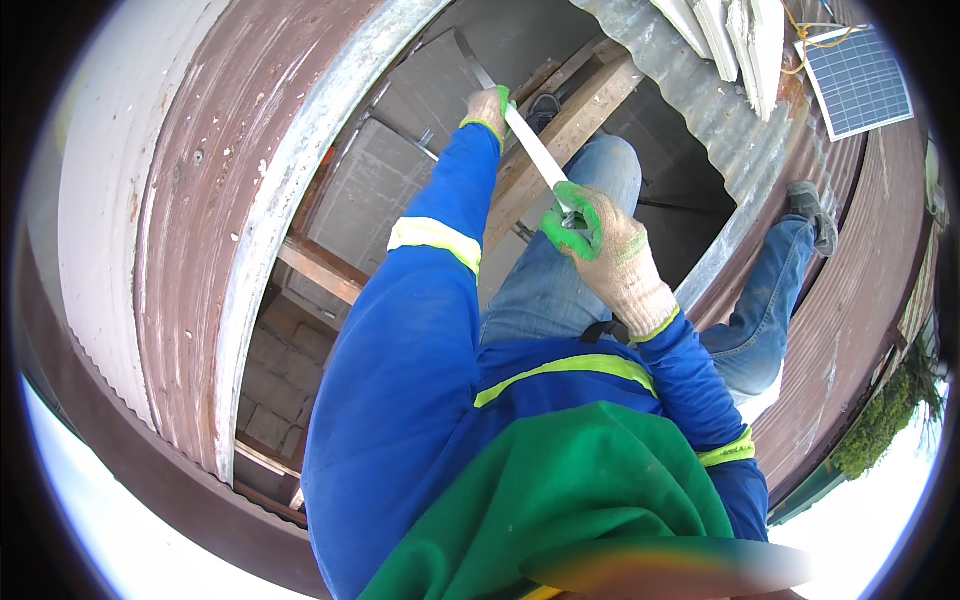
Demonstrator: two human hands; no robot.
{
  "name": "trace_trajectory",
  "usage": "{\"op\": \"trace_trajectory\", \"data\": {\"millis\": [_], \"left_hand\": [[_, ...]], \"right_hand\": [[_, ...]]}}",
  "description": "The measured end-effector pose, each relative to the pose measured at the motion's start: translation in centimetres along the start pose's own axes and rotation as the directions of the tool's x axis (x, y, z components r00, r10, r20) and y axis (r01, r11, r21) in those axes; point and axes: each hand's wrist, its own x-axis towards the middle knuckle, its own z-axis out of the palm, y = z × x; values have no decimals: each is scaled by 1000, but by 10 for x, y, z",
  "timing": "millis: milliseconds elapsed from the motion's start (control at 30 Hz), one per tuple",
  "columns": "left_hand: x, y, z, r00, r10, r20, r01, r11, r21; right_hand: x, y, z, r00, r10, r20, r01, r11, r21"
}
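A long, narrow, pale metal strip (540, 150) runs slantwise over the roof opening. My left hand (487, 108), in a cream and green work glove, is closed round it farther out, and the strip's far end sticks out beyond the glove. Nearer to me, my right hand (612, 245) wears a matching glove, its thumb and fingers curled round the strip's near end. That end is partly hidden by the green fingertips. Below the strip lies a wooden beam (585, 120) that crosses the opening.
Brown corrugated roofing (220, 130) borders the opening at left, with a pale metal edge (270, 200). Grey ceiling panels (345, 185) show below, beside a short timber (325, 268). Far right are a solar panel (858, 85), white broken boards (745, 45) and my shoe (812, 215).
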Motion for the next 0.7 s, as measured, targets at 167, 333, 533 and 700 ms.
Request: {"op": "trace_trajectory", "data": {"millis": [167,333,533,700], "left_hand": [[-10,2,-18,999,-39,-28,42,991,125],[1,-7,-6,1000,14,4,-14,998,65],[31,4,-55,951,228,210,-306,576,759],[10,15,-56,983,176,50,-159,692,704]], "right_hand": [[1,-1,9,984,-57,167,76,991,-108],[-7,-4,-7,998,-56,31,58,998,-39],[6,-8,15,955,288,69,-296,939,178],[-2,-17,22,959,280,50,-283,919,276]]}}
